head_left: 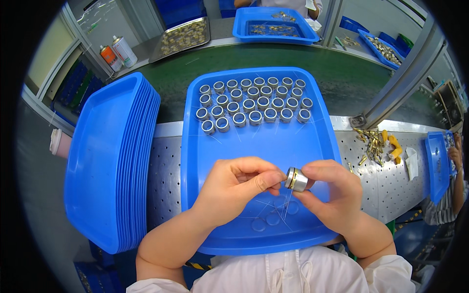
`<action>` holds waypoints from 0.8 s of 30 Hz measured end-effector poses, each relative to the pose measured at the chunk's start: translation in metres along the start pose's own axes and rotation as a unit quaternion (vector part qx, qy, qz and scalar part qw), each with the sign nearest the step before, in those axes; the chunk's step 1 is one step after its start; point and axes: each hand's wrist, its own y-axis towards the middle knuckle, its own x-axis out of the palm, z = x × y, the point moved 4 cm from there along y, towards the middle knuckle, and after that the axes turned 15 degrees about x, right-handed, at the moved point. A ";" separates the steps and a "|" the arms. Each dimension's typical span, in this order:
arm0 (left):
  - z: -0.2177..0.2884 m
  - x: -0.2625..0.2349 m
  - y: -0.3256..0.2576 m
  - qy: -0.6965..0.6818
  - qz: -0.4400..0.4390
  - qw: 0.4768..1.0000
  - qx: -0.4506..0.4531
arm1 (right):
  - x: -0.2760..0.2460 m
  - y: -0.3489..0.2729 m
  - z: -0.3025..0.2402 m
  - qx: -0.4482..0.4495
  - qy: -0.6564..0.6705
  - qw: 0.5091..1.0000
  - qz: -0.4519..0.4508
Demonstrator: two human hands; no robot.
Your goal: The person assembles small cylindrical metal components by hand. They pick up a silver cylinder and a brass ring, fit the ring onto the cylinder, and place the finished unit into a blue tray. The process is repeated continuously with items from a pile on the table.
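Between the thumb and fingers of my right hand (337,190) is a short silver metal cylinder (296,179), tilted, with a gold-coloured band near its left end. My left hand (239,188) is closed in a pinch right beside that end; what its fingertips hold is too small to make out. Thin strands (288,205) hang below the cylinder. Both hands are over the near half of a blue tray (195,166). Several clear round discs (272,218) and fine strands lie under them. Rows of short metal rings (255,117) stand in the tray's far half.
A stack of blue trays (105,161) stands at the left. Right of my tray, small brass-coloured parts (373,146) and yellow finger covers (394,149) lie on the perforated metal table (361,190). Beyond are a green belt (176,78), a metal tray (159,51) and another blue tray (239,24).
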 end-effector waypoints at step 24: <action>-0.001 0.005 -0.002 0.026 -0.042 0.999 0.005 | 0.000 0.003 -0.004 -0.006 0.020 1.000 -0.019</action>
